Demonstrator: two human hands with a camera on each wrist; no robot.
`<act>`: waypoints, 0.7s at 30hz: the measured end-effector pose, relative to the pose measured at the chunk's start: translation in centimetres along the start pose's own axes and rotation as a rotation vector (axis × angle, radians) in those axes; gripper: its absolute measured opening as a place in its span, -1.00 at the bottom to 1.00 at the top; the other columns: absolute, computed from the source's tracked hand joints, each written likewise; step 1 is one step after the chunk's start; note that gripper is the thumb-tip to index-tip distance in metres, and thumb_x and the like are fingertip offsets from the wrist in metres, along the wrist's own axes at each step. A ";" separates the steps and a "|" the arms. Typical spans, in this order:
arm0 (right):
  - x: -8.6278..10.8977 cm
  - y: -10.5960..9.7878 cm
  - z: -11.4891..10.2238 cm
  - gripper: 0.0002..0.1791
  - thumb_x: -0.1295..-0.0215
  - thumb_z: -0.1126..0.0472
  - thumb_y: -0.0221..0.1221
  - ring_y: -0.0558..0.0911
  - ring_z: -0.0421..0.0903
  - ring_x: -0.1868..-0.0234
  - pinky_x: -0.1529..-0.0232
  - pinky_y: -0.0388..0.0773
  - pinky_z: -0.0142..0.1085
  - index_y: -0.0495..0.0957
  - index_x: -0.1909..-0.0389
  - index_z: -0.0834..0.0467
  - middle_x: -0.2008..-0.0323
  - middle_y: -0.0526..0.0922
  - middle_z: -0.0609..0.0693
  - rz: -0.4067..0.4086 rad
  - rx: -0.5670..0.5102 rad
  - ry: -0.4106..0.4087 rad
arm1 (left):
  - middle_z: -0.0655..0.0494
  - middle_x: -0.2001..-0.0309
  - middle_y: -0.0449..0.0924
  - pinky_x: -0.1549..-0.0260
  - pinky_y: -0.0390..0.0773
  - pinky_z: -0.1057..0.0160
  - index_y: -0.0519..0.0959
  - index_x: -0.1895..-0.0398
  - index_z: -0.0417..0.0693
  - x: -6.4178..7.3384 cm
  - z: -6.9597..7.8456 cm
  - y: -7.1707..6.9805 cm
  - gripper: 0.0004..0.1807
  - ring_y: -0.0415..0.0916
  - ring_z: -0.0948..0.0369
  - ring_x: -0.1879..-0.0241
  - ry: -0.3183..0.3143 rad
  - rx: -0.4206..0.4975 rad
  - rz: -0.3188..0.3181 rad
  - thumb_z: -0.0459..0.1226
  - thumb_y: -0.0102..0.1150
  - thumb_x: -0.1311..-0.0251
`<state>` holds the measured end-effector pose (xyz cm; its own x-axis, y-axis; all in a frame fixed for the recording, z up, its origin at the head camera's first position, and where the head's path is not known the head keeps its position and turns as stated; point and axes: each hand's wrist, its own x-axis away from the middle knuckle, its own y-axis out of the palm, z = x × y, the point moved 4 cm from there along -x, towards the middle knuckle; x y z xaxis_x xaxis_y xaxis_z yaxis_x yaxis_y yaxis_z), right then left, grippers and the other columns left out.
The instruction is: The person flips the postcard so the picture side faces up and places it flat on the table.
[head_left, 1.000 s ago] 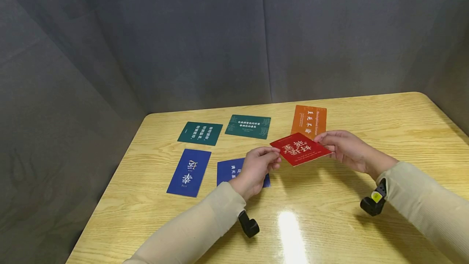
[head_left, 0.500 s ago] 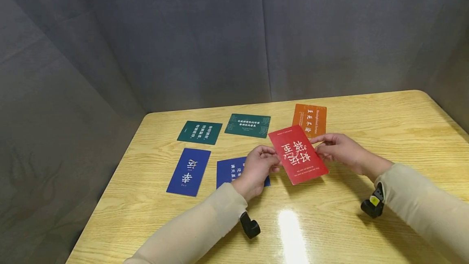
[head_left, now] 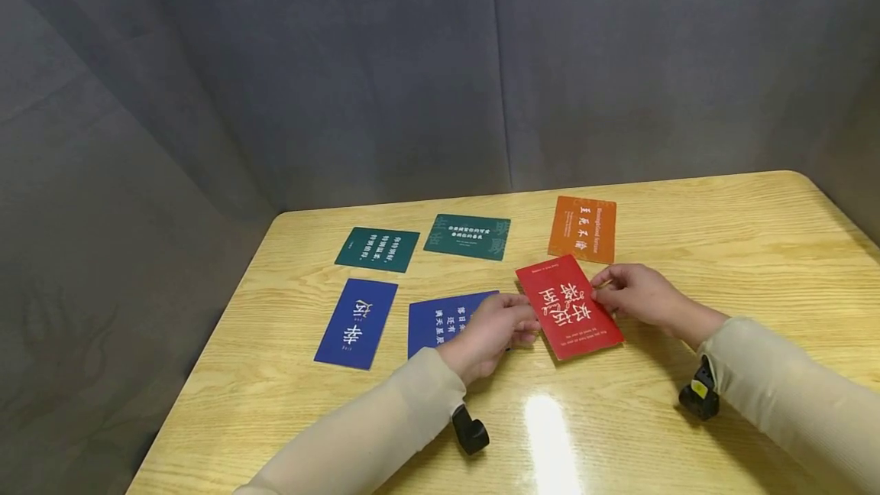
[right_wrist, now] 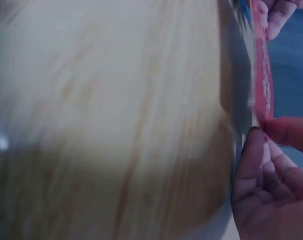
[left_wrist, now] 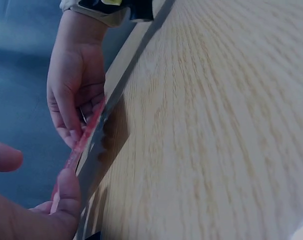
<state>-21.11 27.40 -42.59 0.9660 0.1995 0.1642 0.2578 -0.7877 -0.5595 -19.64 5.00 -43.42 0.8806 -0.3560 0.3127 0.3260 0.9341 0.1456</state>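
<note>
A red card (head_left: 570, 307) with white and gold lettering is held between both hands just above the wooden table (head_left: 646, 411), casting a shadow in the left wrist view. At its right edge, my right hand (head_left: 639, 298) pinches it between thumb and finger, as the right wrist view shows. My left hand (head_left: 491, 332) holds the opposite edge, fingertips partly hidden behind the card. Beneath and behind the left hand lies a blue card (head_left: 425, 325), partly covered by it. An orange card (head_left: 583, 229) lies beyond the red one.
Two green cards (head_left: 377, 249) lie farther back on the left and middle, the second green card (head_left: 468, 237) nearer the centre. Another blue card (head_left: 356, 324) rests at the left. A grey curtain (head_left: 385, 75) hangs behind the table's far edge.
The red card was first held flatter, turned to show its face upright-tilted, then came lower and nearer the table. It no longer overlaps the orange card. Both hands moved slightly with it.
</note>
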 end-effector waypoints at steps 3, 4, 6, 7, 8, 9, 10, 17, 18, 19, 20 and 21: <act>-0.1 0.1 0.1 -0.74 -0.42 0.29 0.19 0.61 -0.07 0.29 0.32 0.60 -0.23 0.56 0.03 0.43 0.26 0.67 0.11 0.011 0.080 -0.005 | -0.13 0.13 0.60 0.24 0.63 0.34 0.38 -0.27 -0.54 0.1 -0.1 0.2 -0.54 0.51 0.24 0.31 -0.018 0.011 -0.025 -0.52 0.08 -0.31; -0.1 0.1 0.1 -0.74 -0.41 0.29 0.20 0.62 -0.07 0.30 0.34 0.59 -0.23 0.57 0.04 0.42 0.27 0.67 0.10 0.013 0.103 -0.006 | -0.12 0.12 0.60 0.23 0.63 0.34 0.38 -0.26 -0.55 0.1 -0.1 0.2 -0.54 0.51 0.24 0.31 -0.019 0.009 -0.029 -0.52 0.08 -0.31; -0.2 0.1 0.1 -0.76 -0.41 0.28 0.21 0.61 -0.06 0.31 0.34 0.57 -0.22 0.59 0.06 0.40 0.29 0.67 0.09 0.016 0.136 0.000 | -0.10 0.12 0.60 0.19 0.63 0.33 0.41 -0.22 -0.56 0.1 -0.2 0.3 -0.57 0.50 0.24 0.30 -0.023 0.006 -0.041 -0.51 0.07 -0.31; -0.2 0.1 0.0 -0.76 -0.40 0.29 0.21 0.61 -0.06 0.32 0.35 0.55 -0.22 0.60 0.07 0.40 0.29 0.67 0.09 0.018 0.155 -0.001 | -0.09 0.13 0.59 0.18 0.63 0.32 0.43 -0.19 -0.55 0.2 -0.2 0.4 -0.59 0.50 0.24 0.30 -0.026 0.011 -0.042 -0.51 0.07 -0.30; -0.2 0.1 -0.1 -0.77 -0.39 0.29 0.22 0.60 -0.06 0.32 0.36 0.54 -0.22 0.61 0.08 0.39 0.30 0.66 0.08 0.021 0.174 -0.002 | -0.08 0.14 0.59 0.17 0.64 0.30 0.46 -0.15 -0.55 0.2 -0.2 0.4 -0.62 0.51 0.23 0.29 -0.030 0.014 -0.042 -0.51 0.07 -0.29; -0.3 0.1 -0.1 -0.78 -0.38 0.29 0.22 0.58 -0.06 0.33 0.36 0.52 -0.22 0.62 0.10 0.39 0.32 0.66 0.07 0.024 0.192 -0.005 | -0.06 0.16 0.58 0.15 0.64 0.29 0.47 -0.11 -0.54 0.2 -0.3 0.4 -0.65 0.51 0.23 0.29 -0.035 0.014 -0.043 -0.51 0.08 -0.29; -0.3 0.1 -0.2 -0.79 -0.37 0.29 0.23 0.58 -0.06 0.33 0.36 0.51 -0.22 0.63 0.13 0.39 0.33 0.66 0.07 0.028 0.214 -0.011 | -0.04 0.17 0.57 0.13 0.64 0.28 0.48 -0.07 -0.52 0.2 -0.3 0.5 -0.68 0.51 0.23 0.28 -0.039 0.013 -0.048 -0.50 0.07 -0.29; -0.4 0.0 -0.6 -0.85 -0.33 0.29 0.26 0.56 -0.05 0.33 0.29 0.48 -0.21 0.65 0.24 0.34 0.38 0.66 0.04 0.065 0.320 -0.039 | 0.06 0.27 0.51 0.11 0.61 0.27 0.52 0.24 -0.29 0.3 -0.2 0.7 -0.94 0.47 0.24 0.29 -0.046 0.011 -0.077 -0.48 0.06 -0.28; -0.4 0.1 -0.6 -0.85 -0.33 0.29 0.25 0.57 -0.04 0.33 0.29 0.48 -0.21 0.65 0.24 0.33 0.38 0.66 0.04 0.065 0.322 -0.037 | 0.06 0.26 0.51 0.12 0.60 0.28 0.52 0.22 -0.30 0.3 -0.2 0.7 -0.93 0.47 0.24 0.29 -0.050 0.012 -0.077 -0.48 0.06 -0.28; -0.3 0.1 -0.6 -0.85 -0.34 0.29 0.25 0.56 -0.04 0.33 0.29 0.48 -0.21 0.64 0.23 0.34 0.37 0.66 0.04 0.063 0.319 -0.031 | 0.06 0.26 0.51 0.12 0.60 0.29 0.53 0.19 -0.34 0.4 -0.1 0.7 -0.90 0.47 0.24 0.28 -0.053 0.013 -0.079 -0.48 0.06 -0.28; -0.3 0.1 -0.5 -0.85 -0.35 0.29 0.24 0.56 -0.04 0.32 0.30 0.48 -0.21 0.64 0.22 0.34 0.37 0.66 0.05 0.060 0.316 -0.027 | 0.05 0.25 0.51 0.12 0.60 0.29 0.53 0.14 -0.38 0.4 -0.1 0.7 -0.85 0.47 0.24 0.28 -0.056 0.017 -0.080 -0.47 0.07 -0.28; -0.3 0.0 -0.5 -0.84 -0.36 0.29 0.24 0.55 -0.04 0.32 0.30 0.48 -0.22 0.64 0.22 0.34 0.36 0.66 0.05 0.059 0.317 -0.030 | 0.03 0.23 0.52 0.12 0.60 0.29 0.54 0.07 -0.43 0.5 -0.1 0.6 -0.80 0.47 0.23 0.27 -0.059 0.021 -0.080 -0.47 0.07 -0.29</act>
<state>-21.36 27.06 -42.24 0.9783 0.1799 0.1026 0.1896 -0.5786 -0.7932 -18.99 5.42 -43.22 0.8300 -0.4310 0.3540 0.3866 0.9021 0.1917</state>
